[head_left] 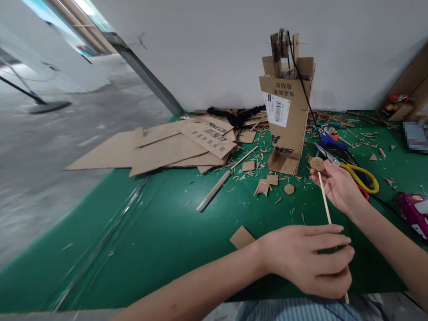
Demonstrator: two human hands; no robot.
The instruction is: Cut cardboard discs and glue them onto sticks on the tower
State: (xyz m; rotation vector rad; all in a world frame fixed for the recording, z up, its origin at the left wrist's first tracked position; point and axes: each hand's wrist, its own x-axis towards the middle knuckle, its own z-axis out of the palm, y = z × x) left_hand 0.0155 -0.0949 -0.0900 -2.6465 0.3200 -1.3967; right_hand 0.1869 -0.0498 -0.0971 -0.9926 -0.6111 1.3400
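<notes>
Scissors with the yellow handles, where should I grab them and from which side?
Take the scissors by the yellow handle loops, coming from the right and near side. The blades point away toward the cardboard tower, and the right hand, holding a stick, covers their middle, so the loops are free.

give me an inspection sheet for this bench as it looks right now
surface: green mat, strewn with cardboard shavings
job's things: thin wooden stick with a cardboard disc at its top end
clutter: cardboard tower standing upright, flat cardboard sheets, wooden strip, loose disc, yellow-handled scissors, blue glue gun, pink object at the right edge
grippers: left hand closed round the stick's lower end; right hand pinching the cardboard disc
cables: black cord running down from the tower's top
surroundings: white wall behind, grey floor to the left
</notes>
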